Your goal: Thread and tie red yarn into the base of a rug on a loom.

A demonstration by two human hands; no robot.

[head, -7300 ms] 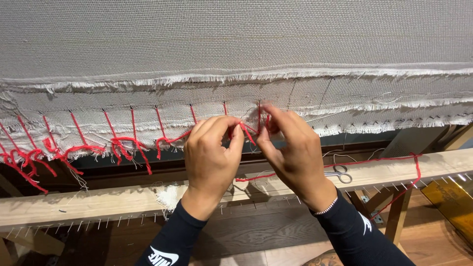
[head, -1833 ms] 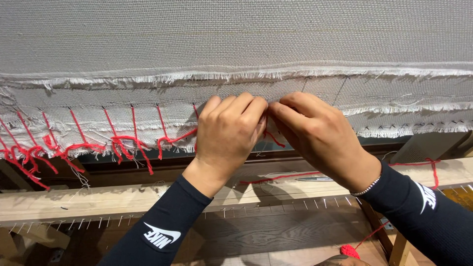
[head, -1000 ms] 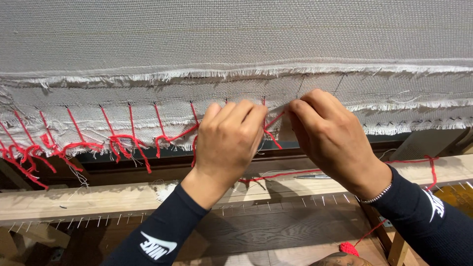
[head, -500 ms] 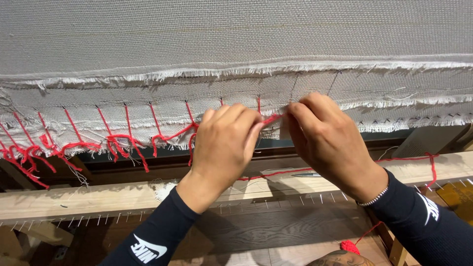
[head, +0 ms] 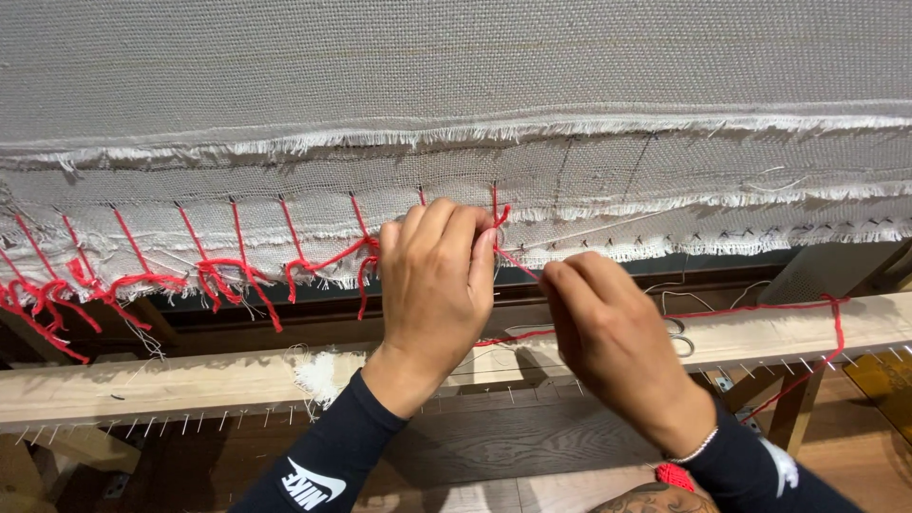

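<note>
A big sheet of off-white woven cloth (head: 456, 85) hangs in front of me, its frayed lower edge laced with red yarn stitches (head: 237, 271). My left hand (head: 432, 285) is closed against the cloth edge, pinching the red yarn at the latest stitch. My right hand (head: 613, 342) is lower and to the right, fingers pinched on the red yarn strand (head: 518, 263) that runs taut from the stitch to it.
A pale wooden beam (head: 142, 380) studded with small nails runs across below the cloth. More red yarn (head: 836, 328) loops over the beam at the right. A pair of scissors (head: 676, 334) lies on the beam behind my right hand. A wooden floor lies underneath.
My right hand has moved down and away from the cloth edge, drawing the red yarn out taut. My left hand has stayed at the stitch.
</note>
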